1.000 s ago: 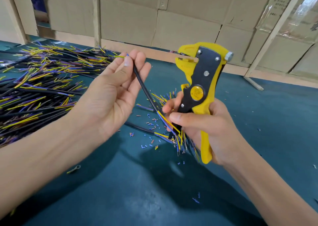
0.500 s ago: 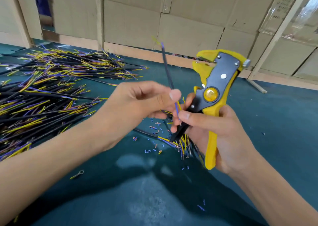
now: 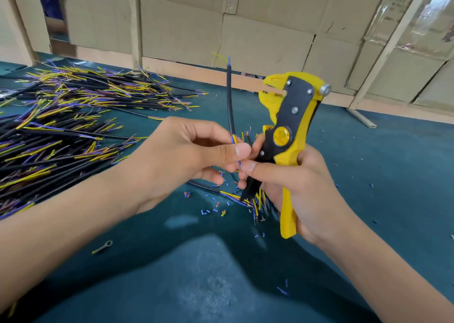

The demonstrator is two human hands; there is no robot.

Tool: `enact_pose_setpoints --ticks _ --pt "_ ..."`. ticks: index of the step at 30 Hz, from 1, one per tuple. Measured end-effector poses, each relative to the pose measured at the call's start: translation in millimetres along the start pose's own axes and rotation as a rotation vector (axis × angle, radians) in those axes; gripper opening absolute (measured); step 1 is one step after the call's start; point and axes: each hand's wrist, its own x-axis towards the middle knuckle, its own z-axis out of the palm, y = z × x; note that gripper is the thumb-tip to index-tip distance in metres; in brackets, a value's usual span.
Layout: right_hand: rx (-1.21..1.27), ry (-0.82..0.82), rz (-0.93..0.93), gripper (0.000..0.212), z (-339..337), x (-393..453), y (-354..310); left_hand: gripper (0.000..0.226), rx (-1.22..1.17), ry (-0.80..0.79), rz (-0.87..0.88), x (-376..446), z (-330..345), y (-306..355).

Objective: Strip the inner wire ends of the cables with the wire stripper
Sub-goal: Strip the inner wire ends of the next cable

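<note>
Centrally, stripper point(image 3: 290, 136) upright, handles wrapped in right hand point(image 3: 302, 190) grip. Just left of stripper: black cable point(image 3: 230, 101) standing near-vertical, lower wires pinched in left hand point(image 3: 186, 158) grip, right thumb touching them. Below stripper: cable bundle point(image 3: 255, 200), insulation bits point(image 3: 208, 209) on teal desk point(image 3: 393, 163). Far left of stripper: cable pile point(image 3: 73, 116).

1. Illumination: bright, even, diffuse daylight.
2. Shadows: soft, dark shadow on the bench point(image 3: 196, 286) beneath the arms.
3. Glare: reflections on plastic wrap point(image 3: 432, 23), upper right.
4. Distortion: wide-angle bending at edges; upper-left corner blurred.
</note>
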Motion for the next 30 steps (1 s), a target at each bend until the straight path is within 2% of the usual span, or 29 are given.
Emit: enact_pose_setpoints --ticks 5,13,26,30 --pt "0.117 0.060 0.063 0.019 -3.0 2.9 -2.4 0.026 -0.063 0.028 -0.051 1.7 -3.5 -0.3" --pt "0.235 0.065 0.077 0.015 -3.3 4.6 -3.5 0.022 -0.159 -0.044 -0.144 2.6 -2.4 3.2" --pt "0.220 0.056 0.005 0.017 -4.2 2.6 -2.8 0.013 -0.217 -0.139 -0.163 5.6 -5.2 -0.2" --pt "0.221 0.069 0.007 0.013 -5.1 2.9 -4.1 0.029 -0.232 -0.150 -0.160 4.5 -3.9 -0.8"
